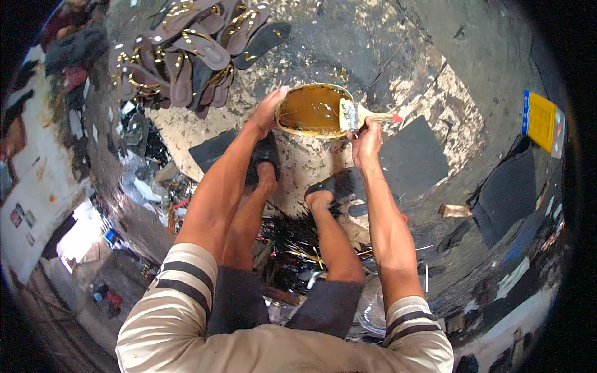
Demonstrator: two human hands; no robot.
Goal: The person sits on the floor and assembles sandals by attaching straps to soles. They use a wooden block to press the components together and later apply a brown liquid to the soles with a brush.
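Note:
An oval tub (pixel 317 133) of shiny amber-brown liquid, with drips on its rim, is between my two hands. My left hand (pixel 268 113) is closed round its left side. Across the right end lies a wide flat paintbrush (pixel 349 115), its pale bristles over the liquid and its red-tipped handle pointing right. My right hand (pixel 367 143) is closed at the tub's right edge, fingertips against the brush handle. Whether those fingers also grip the handle, I cannot tell. Below is a stained, pale board (pixel 298 155) on the floor.
Brown sandals (pixel 199 50) with gold-coloured straps are heaped at the far left. Dark sheets (pixel 413 155) lie right of my foot, and another (pixel 507 193) farther right. A yellow and blue packet (pixel 541 121) is at the right. Dark scraps (pixel 301 239) lie between my legs.

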